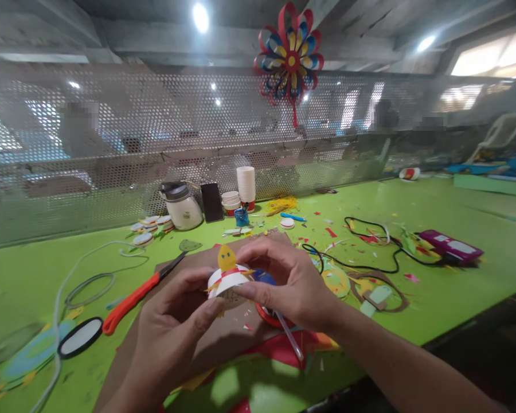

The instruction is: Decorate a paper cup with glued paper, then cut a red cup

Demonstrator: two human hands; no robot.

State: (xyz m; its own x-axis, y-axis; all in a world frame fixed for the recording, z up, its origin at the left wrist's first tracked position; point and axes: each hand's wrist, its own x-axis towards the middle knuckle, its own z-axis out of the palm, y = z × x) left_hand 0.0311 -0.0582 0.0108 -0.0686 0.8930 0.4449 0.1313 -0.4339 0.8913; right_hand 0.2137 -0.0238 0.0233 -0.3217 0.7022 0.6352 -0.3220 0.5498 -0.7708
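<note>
Low in the middle of the frame, your left hand (172, 327) cups the white paper cup craft (229, 280) from below left with its fingers (200, 318) curled onto the rim, while your right hand (290, 284) pinches its right side, so the craft sits held between both hands above the brown cardboard (241, 327) on the green desk (456, 287). To the left lie orange-handled scissors (133, 298). Farther back, left to right, stand a lidded white jar (183, 206), contents hidden, and a stack of paper cups (246, 184).
</note>
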